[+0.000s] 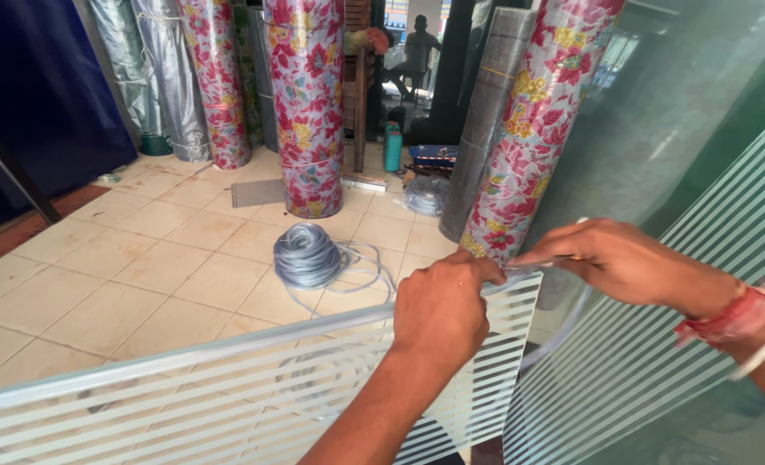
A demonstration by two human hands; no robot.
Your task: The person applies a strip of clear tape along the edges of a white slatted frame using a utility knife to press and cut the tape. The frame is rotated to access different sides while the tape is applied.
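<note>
Striped glass panel (253, 387) between pinching fingers (486, 271)

Hose coil (306, 256) on floor (141, 258) behind glass panel (184, 396), upright rolls (306, 103) behind coil, both hands at panel's top edge

Bright daylight enters from the doorway behind; sharp picture, soft shadows.
</note>
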